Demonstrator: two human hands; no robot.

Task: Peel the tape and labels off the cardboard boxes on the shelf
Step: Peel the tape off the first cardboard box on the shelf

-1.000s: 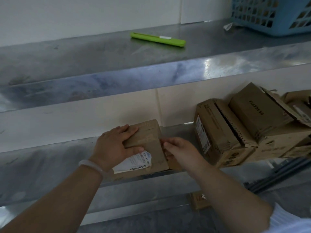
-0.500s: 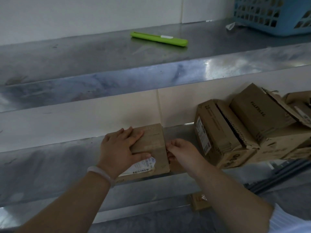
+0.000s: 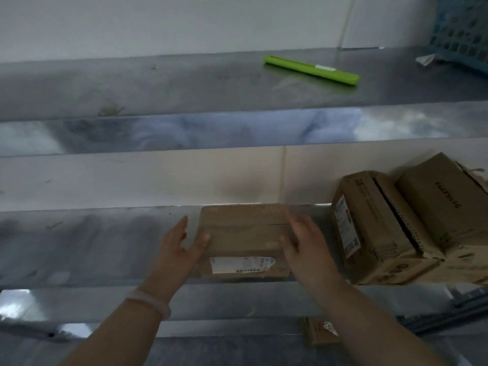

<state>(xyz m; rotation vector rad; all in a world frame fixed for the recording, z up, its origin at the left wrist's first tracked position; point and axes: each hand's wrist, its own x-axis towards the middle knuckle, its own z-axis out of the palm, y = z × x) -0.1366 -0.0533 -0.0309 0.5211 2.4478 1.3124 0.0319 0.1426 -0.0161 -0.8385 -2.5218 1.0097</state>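
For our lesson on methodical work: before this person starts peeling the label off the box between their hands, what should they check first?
1. Box flat on the lower shelf: ok.
2. Label faces the person, uncovered: ok.
3. Left hand and right hand flank the box: ok.
4. Lifted label corner to pinch: cannot tell, blurred.
5. Green tool in hand: not ok, it lies on the upper shelf.

Box (image 3: 243, 233) at the lower shelf (image 3: 92, 241) front edge, label (image 3: 241, 264) on its near face, left hand (image 3: 179, 249) at its left side, right hand (image 3: 303, 244) at its right, piled boxes (image 3: 383, 233) further right, slim tool (image 3: 311, 71) on the upper shelf (image 3: 158, 85), basket (image 3: 459, 27) at its far right.
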